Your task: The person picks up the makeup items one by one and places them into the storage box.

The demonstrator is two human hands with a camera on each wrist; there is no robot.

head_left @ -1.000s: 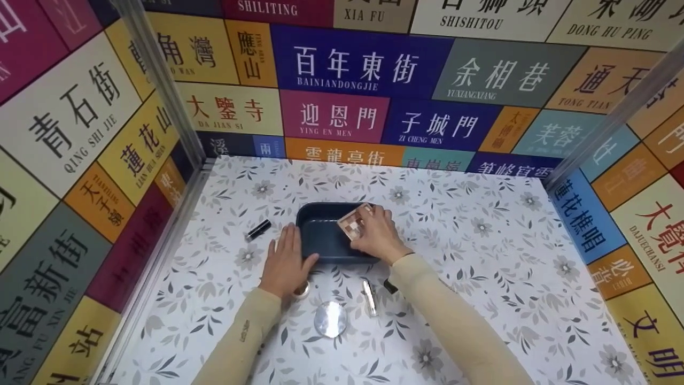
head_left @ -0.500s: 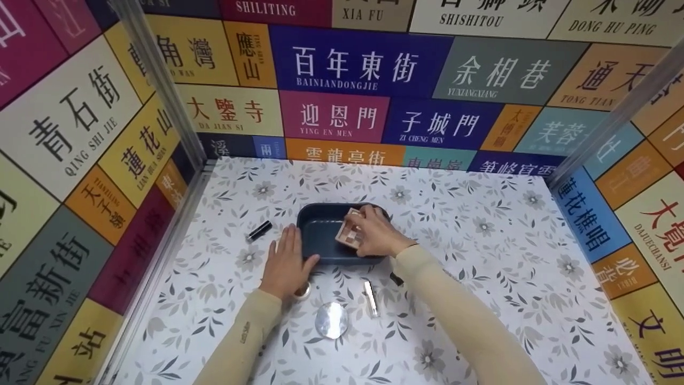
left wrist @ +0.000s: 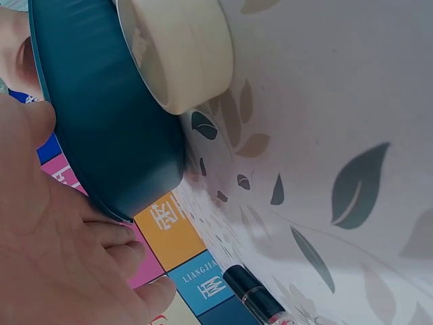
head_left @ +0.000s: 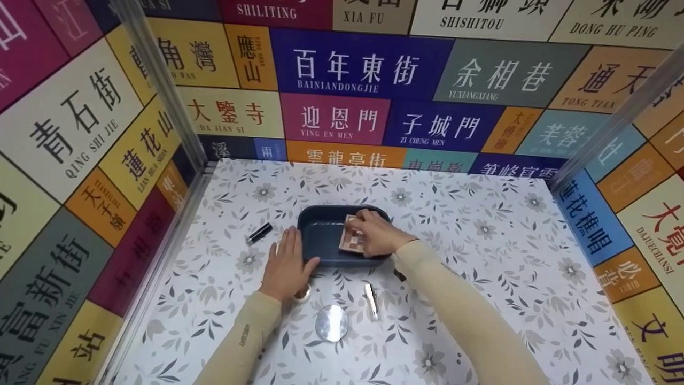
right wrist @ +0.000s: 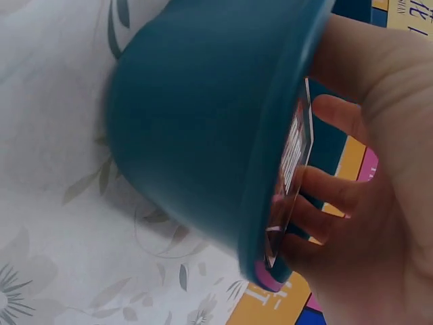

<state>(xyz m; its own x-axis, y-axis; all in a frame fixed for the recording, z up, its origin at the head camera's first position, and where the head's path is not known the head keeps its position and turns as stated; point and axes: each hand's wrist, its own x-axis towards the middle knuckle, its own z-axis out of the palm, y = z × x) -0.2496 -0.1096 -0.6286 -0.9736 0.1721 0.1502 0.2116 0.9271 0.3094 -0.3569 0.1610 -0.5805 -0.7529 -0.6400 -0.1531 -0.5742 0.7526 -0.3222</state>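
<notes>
A dark teal basin (head_left: 320, 240) stands on the floral tabletop. Inside its right half, my right hand (head_left: 378, 233) grips a checkered brown-and-cream palette (head_left: 350, 241), which looks like an eyeshadow palette. The right wrist view shows several fingers along the palette's edge (right wrist: 292, 169), partly hidden behind the basin wall (right wrist: 196, 122). My left hand (head_left: 286, 267) lies with straight fingers against the basin's left side, its thumb at the front corner. From the left wrist, the thumb is seen at the rim of the basin (left wrist: 108, 122).
A roll of clear tape (left wrist: 196, 54) sits by the basin, below my left hand. A black lipstick-like tube (head_left: 259, 233) lies to the left. In front are a round mirror-like disc (head_left: 332, 323) and a silver tube (head_left: 371, 301). Printed walls enclose the table.
My right hand has lowered the palette into the basin's right half, turning it more upright in the head view. The left hand has stayed at the basin's left side.
</notes>
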